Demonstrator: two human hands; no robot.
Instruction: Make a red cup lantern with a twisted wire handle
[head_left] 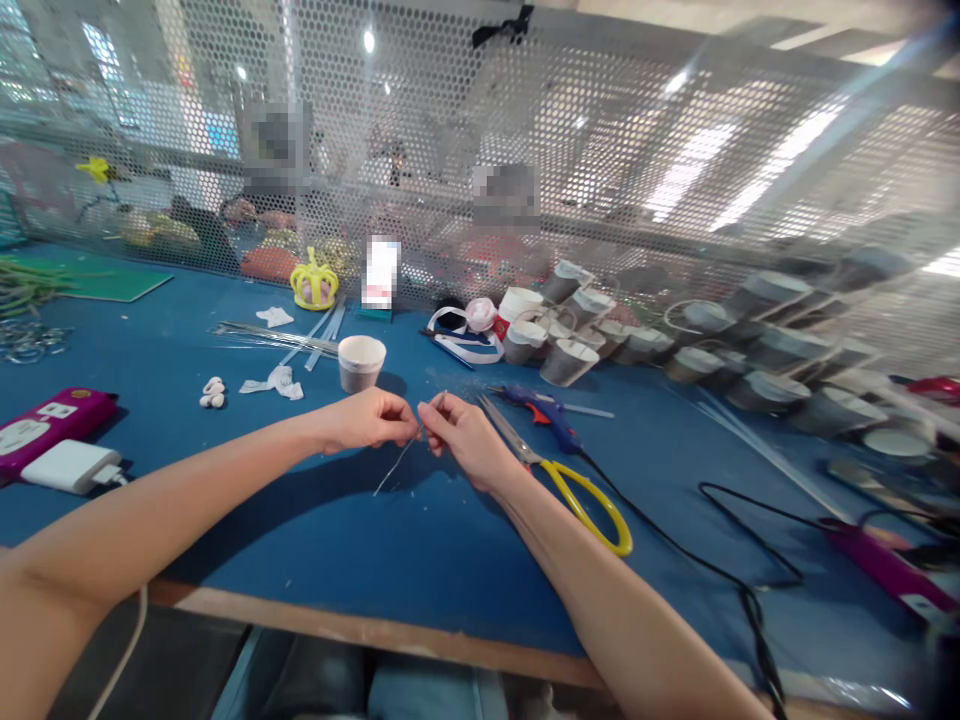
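Note:
Over the middle of the blue table, my left hand (373, 418) and my right hand (463, 436) meet fingertip to fingertip, both pinched closed. A thin pale wire (393, 468) hangs down from between them, its free end pointing to the lower left. Where exactly the fingers grip it is hidden. Just behind my left hand stands a small grey-and-white cup (361, 364). Close to my right hand lie scissors with yellow handles (592, 505), blades pointing toward the hand. A blue glue gun (551, 418) with an orange trigger rests behind the scissors.
Several grey cups (570, 362) crowd the back right along a perforated metal screen (420, 130). Wires (277, 338), white scraps (281, 382) and a yellow woven basket (314, 285) lie at the back left. Magenta power strips (56, 425) flank both sides; a black cable (660, 540) crosses the right.

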